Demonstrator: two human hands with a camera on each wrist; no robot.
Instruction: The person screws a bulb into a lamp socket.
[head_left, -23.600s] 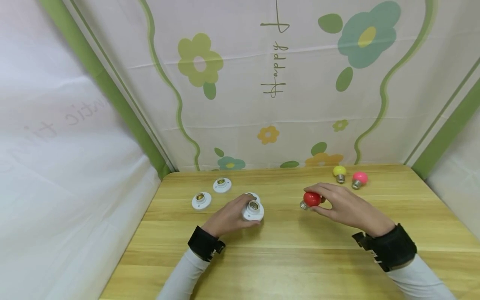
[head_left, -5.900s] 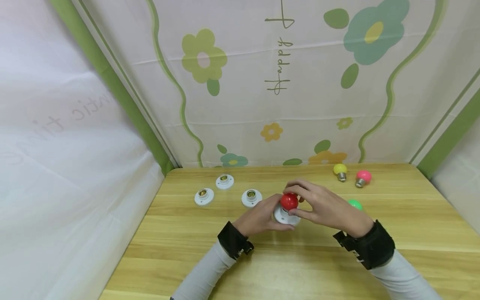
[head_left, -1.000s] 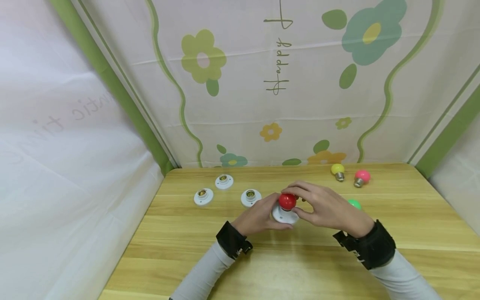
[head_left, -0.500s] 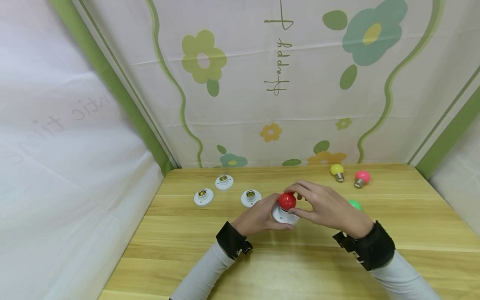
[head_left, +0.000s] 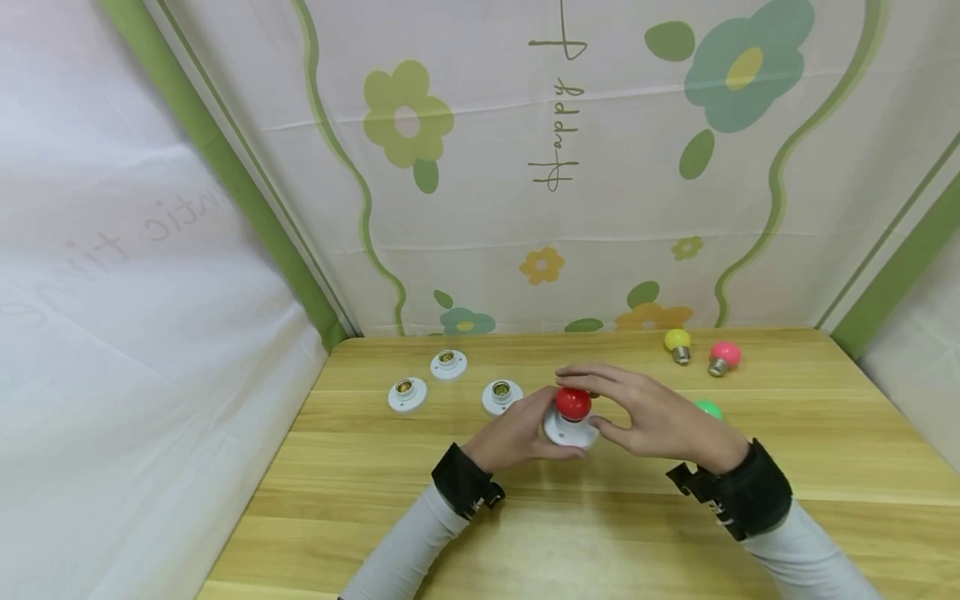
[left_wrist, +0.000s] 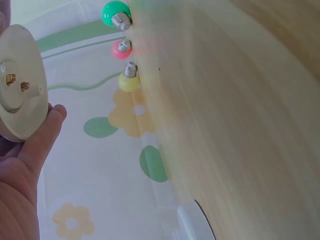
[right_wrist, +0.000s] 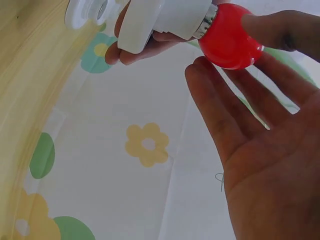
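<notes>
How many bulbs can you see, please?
4: a red bulb in the lamp holder the left hand grips; on the table at right, a yellow bulb, a pink bulb and, partly behind the right hand, a green bulb.

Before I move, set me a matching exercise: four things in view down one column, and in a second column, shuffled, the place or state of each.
1. Round red glass-like bulb
2. Round yellow bulb with metal base
3. Round green bulb
4. Left hand

A. Partly hidden by the right hand in the head view
B. Gripping the round white lamp socket
C. Set in that socket's mouth
D. Near the wooden table's far edge, beside a round pink bulb

Pairs: 1-C, 2-D, 3-A, 4-B.
</notes>
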